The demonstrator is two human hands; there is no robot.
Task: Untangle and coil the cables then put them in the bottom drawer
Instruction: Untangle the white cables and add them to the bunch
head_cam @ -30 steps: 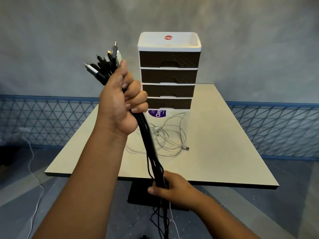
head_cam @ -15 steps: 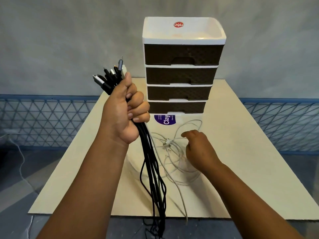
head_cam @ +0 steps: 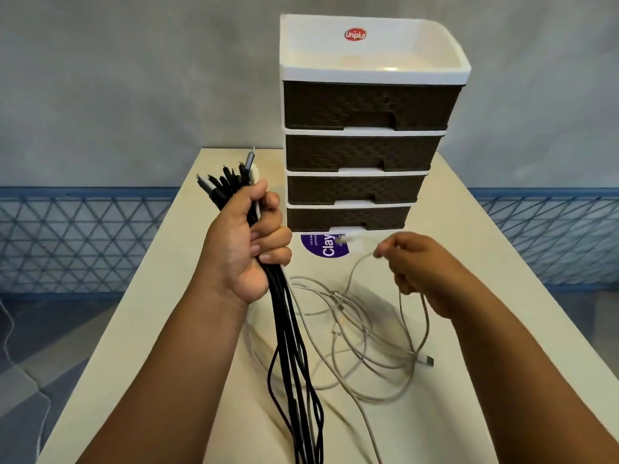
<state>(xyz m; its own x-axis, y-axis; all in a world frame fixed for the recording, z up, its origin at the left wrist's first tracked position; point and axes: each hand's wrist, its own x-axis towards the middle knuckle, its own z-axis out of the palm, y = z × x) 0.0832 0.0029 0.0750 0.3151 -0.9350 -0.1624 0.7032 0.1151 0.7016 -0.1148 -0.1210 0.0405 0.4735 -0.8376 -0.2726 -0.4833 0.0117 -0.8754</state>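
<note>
My left hand (head_cam: 248,249) grips a bundle of black cables (head_cam: 291,356) just below their plugs, which fan out above my fist. The cables hang straight down past the table's front edge. My right hand (head_cam: 412,266) pinches one end of a white cable (head_cam: 360,259) and holds it lifted above the table, its plug blurred near the purple sticker. A tangle of white cables (head_cam: 355,349) lies on the table between my arms. The drawer unit (head_cam: 365,128) stands behind them, and its bottom drawer (head_cam: 348,217) is closed.
The cream table (head_cam: 485,296) carries a round purple sticker (head_cam: 323,246) in front of the drawer unit. A grey wall and a blue lattice railing (head_cam: 77,236) run behind. A thin white cord (head_cam: 10,333) lies on the floor at the left.
My right hand let go of the black bundle's lower part, moved up over the table and picked up a white cable end. The view moved closer to the drawers.
</note>
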